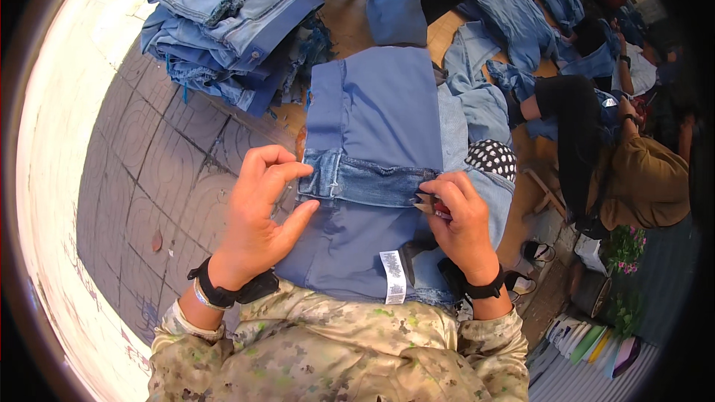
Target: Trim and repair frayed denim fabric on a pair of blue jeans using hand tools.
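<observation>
A blue denim garment (391,97) lies across my lap, its plain blue side up. A band of darker, faded denim (372,182) runs across its middle. My left hand (261,212) is at the left end of this band, thumb and forefinger apart, the fingertips on or close to the cloth. My right hand (462,223) is closed round small thread snips (423,207) with two pointed tips and a bit of red. Those tips sit at the band's right end. A white care label (393,277) shows on the cloth near me.
Folded jeans with frayed edges form a stack (231,22) at the far left. More loose denim (514,26) lies at the far right. Beyond it, a person in a brown top (646,179) sits at the right. Grey paving (141,179) is on my left, sandals (538,251) at right.
</observation>
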Available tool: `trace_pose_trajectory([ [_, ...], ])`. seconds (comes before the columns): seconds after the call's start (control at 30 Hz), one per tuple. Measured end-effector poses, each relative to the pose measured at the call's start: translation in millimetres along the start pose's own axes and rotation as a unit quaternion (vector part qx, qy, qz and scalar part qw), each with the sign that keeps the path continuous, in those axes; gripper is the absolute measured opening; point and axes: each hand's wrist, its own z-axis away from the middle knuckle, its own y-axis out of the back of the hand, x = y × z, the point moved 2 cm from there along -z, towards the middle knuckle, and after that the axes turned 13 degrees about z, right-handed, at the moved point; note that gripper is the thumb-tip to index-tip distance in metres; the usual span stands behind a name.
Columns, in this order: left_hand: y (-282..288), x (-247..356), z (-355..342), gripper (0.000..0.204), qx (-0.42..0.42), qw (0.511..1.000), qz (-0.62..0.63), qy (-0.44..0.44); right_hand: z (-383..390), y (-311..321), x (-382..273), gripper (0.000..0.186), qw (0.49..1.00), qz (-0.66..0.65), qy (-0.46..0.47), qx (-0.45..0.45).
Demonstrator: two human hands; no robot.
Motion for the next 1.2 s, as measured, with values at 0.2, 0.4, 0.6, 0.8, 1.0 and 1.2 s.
trace_pose_trajectory([
  [0.2,-5.6,-2.0,-10.4,0.032,-0.049,0.998,-0.014,-0.047,10.1,-2.9,2.6,0.028,0.999,-0.013,-0.014,0.032],
  [0.4,-11.3,-2.4,-18.1,0.021,-0.078,0.997,-0.008,-0.008,14.7,-6.3,5.5,0.029,0.999,-0.025,-0.028,0.039],
  [0.6,-18.3,-7.1,-13.7,0.009,-0.083,0.995,0.04,0.033,14.2,-8.0,7.3,0.032,0.997,-0.043,-0.025,0.054],
  [0.8,36.1,-34.2,15.5,0.013,-0.041,0.977,0.076,0.195,19.4,-8.2,9.2,0.034,0.996,-0.036,-0.023,0.076],
  [1.0,45.3,-44.3,24.1,0.021,-0.091,0.974,-0.146,0.149,21.0,-8.9,9.3,0.033,0.998,-0.024,-0.014,0.059],
  [1.2,6.5,-32.4,-6.4,0.026,-0.013,0.958,0.152,0.244,19.2,-8.2,4.9,0.033,0.998,-0.022,-0.004,0.057],
])
